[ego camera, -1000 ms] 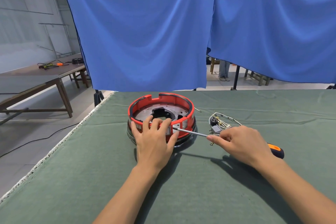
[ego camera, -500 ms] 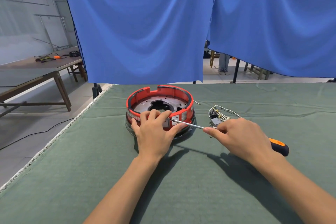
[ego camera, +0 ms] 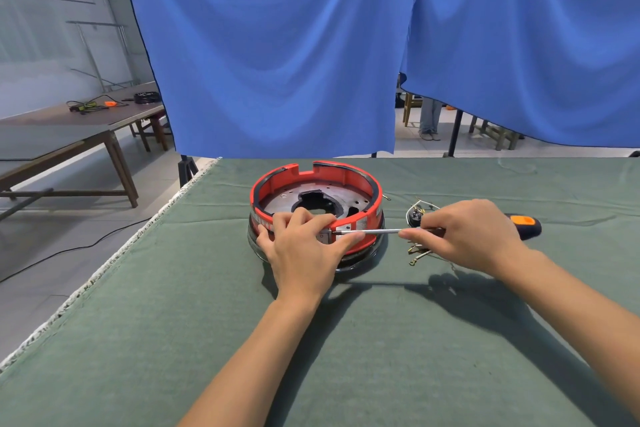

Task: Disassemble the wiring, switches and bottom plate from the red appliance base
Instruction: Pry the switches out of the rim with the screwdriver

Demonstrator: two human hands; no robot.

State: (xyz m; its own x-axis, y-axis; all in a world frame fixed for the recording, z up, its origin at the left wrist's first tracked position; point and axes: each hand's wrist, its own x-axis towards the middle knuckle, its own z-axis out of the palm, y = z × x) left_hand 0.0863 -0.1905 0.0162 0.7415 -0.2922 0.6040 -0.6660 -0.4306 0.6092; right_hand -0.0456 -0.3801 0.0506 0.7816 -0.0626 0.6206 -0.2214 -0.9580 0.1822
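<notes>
The red appliance base (ego camera: 317, 199) sits near the far edge of the desk (ego camera: 173, 340). The left hand (ego camera: 304, 246) holds its near rim. The right hand (ego camera: 467, 236) grips a screwdriver (ego camera: 367, 231). The base looks hard and stiff, best held by its rim.

blue curtains (ego camera: 277, 55) behind | wooden tables (ego camera: 69, 135) far left, cables on top | grey tiled floor (ego camera: 52, 253) | daylight
</notes>
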